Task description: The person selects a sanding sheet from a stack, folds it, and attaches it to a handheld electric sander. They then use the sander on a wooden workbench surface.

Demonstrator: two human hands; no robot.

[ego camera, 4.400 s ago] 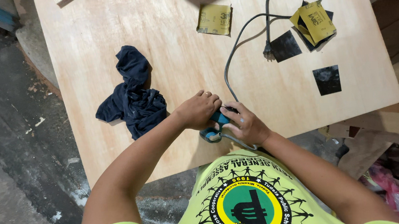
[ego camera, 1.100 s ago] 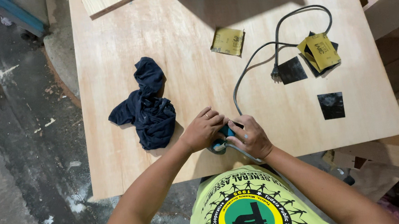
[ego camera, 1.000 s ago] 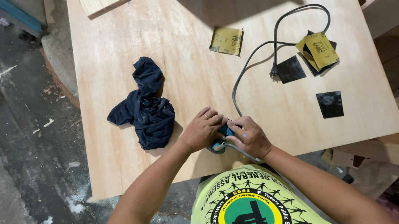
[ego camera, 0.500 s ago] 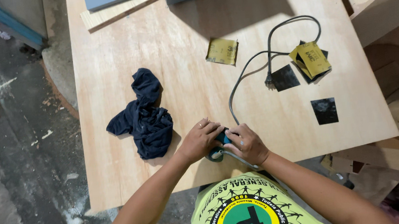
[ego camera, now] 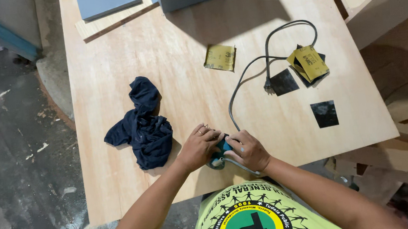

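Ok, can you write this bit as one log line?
left hand + right hand: on teal sander | board: navy rag left | plug: loose

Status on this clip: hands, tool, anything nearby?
Left hand and right hand on small teal power tool. Grey cord unplugged. Dark blue cloth beside.

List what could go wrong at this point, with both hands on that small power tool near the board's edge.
1. The teal sander, gripped by the left hand and right hand, sits near the plywood board's front edge and might slip off.
2. Its grey cord loops across the work surface and could snag.
3. The dark blue rag lies close enough to possibly catch.
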